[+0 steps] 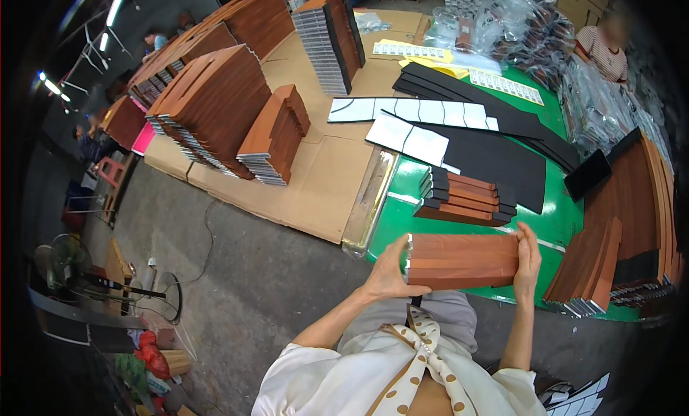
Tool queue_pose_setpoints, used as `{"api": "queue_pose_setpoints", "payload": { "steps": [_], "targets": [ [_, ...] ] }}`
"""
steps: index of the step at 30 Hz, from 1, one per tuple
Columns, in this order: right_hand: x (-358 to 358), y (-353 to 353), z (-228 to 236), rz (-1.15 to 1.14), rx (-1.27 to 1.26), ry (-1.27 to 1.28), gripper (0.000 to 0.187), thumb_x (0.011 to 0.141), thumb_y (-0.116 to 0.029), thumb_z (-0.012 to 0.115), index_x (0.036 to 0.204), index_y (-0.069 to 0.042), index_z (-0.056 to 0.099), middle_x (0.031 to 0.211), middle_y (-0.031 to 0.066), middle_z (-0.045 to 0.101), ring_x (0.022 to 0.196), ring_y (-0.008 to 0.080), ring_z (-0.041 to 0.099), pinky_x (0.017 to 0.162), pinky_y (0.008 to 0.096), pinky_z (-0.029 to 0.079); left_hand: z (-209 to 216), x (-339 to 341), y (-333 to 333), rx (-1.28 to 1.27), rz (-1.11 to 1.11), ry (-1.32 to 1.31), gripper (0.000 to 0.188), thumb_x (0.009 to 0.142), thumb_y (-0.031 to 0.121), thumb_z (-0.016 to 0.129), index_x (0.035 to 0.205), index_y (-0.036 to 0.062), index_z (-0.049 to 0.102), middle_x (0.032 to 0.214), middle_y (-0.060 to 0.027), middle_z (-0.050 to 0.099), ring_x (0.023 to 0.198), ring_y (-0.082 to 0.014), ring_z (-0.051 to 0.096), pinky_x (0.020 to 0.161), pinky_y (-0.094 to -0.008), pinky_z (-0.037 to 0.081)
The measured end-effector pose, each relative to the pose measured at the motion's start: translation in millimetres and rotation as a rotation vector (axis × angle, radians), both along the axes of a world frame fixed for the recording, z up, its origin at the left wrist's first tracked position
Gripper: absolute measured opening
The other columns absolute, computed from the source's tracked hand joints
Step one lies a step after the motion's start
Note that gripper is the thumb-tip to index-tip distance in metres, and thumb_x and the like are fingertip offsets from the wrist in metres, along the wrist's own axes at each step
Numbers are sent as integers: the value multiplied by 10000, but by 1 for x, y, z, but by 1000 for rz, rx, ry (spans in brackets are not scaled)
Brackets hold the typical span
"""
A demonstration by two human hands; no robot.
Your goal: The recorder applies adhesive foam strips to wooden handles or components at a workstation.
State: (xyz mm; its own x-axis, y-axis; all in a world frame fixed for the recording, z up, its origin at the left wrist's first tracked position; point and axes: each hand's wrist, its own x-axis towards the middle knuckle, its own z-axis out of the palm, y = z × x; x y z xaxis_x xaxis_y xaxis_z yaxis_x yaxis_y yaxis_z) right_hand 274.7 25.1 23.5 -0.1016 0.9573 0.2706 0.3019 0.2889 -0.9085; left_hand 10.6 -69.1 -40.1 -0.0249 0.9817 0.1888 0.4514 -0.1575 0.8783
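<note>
Between both palms I hold a stack of brown wood-grain strips (463, 260) level in front of my waist, at the near edge of the green tabletop (402, 233). My left hand (387, 271) closes on its left end, thumb along the near lower edge. My right hand (527, 260) grips the right end, fingers upright along it. Just beyond lies a smaller pile of brown strips with black ends (466, 199). Behind that are black foam-like sheets (502, 165) and white-faced strips (413, 140) with black edges.
Tall brown stacks (212, 107) and a shorter stack (276, 140) stand on cardboard (323, 179) at left. More brown strips (588, 265) and a black flat device (588, 176) are at right. Plastic-wrapped bundles (517, 29) and a person in stripes (603, 55) are farther back.
</note>
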Motion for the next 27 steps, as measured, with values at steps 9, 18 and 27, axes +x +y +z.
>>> {"api": "queue_pose_setpoints", "payload": {
  "steps": [9,18,27],
  "targets": [
    [-74,40,86,739,-429,596,585,974,-465,371,1358,-24,391,1196,141,565,1011,202,582,877,333,466,29,-8,-68,-283,301,-1375,872,614,349,816,1318,33,410,1261,-108,519,1180,-261,501,1021,-391,386],
    [-153,-10,-38,1252,-729,864,638,850,-345,661,1340,-28,404,1344,116,455,1214,239,471,978,422,442,43,11,-84,-368,244,-1828,897,623,633,681,1302,96,444,1248,-162,497,1181,-308,460,973,-533,376],
    [-146,33,-18,1228,-559,1110,728,868,-594,499,1340,-43,429,1321,128,488,1214,243,467,1042,409,356,52,-13,-91,-161,216,-1623,860,617,472,747,1277,12,442,1218,-164,528,1143,-316,525,934,-481,457]
  ]
}}
